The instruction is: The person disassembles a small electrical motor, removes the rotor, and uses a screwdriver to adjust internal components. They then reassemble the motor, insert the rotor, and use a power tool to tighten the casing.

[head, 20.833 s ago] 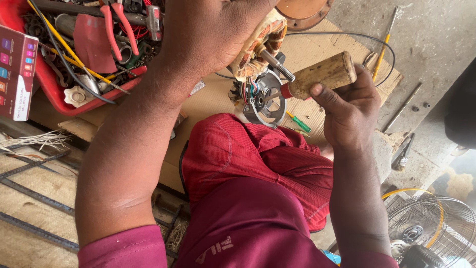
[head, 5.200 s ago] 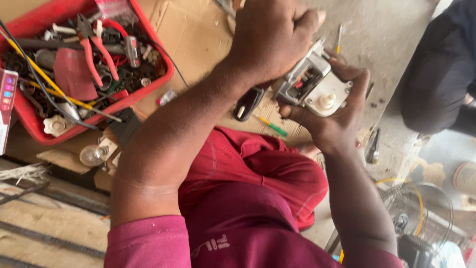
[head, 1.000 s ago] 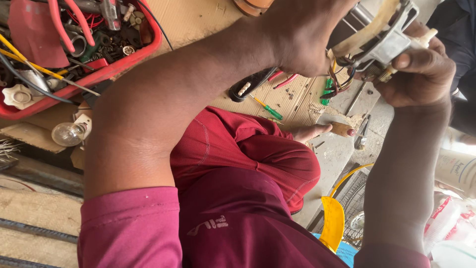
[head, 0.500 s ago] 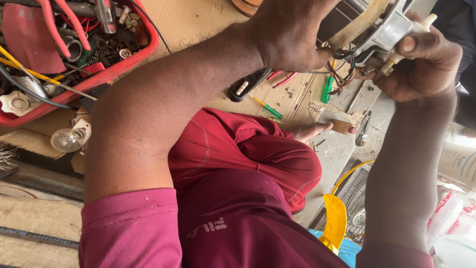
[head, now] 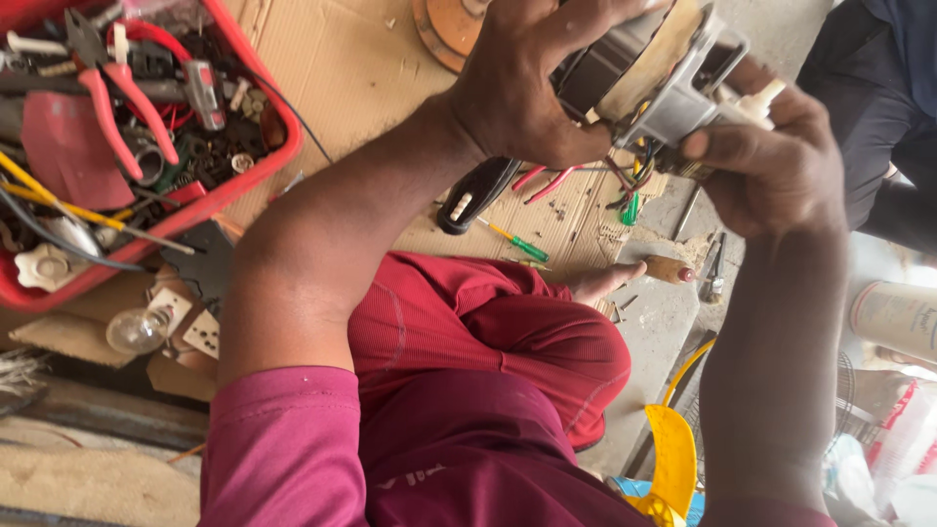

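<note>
The left hand (head: pixel 527 83) grips the small electric motor (head: pixel 649 73) from above, held up over the cardboard sheet (head: pixel 371 68). The right hand (head: pixel 781 166) closes around the motor's wired end. A red tool tray (head: pixel 264 166) sits at the cardboard's left edge.

Bright, even daylight with soft shadows; glare washes out the right edge, and the near arms look slightly blurred.

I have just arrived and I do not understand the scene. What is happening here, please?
A person sitting on the floor holds a small electric motor up in both hands. The left hand wraps its top, and the right hand supports it near the coloured wires. A red tray of tools lies to the side on cardboard, and a light bulb lies below the tray.
</note>
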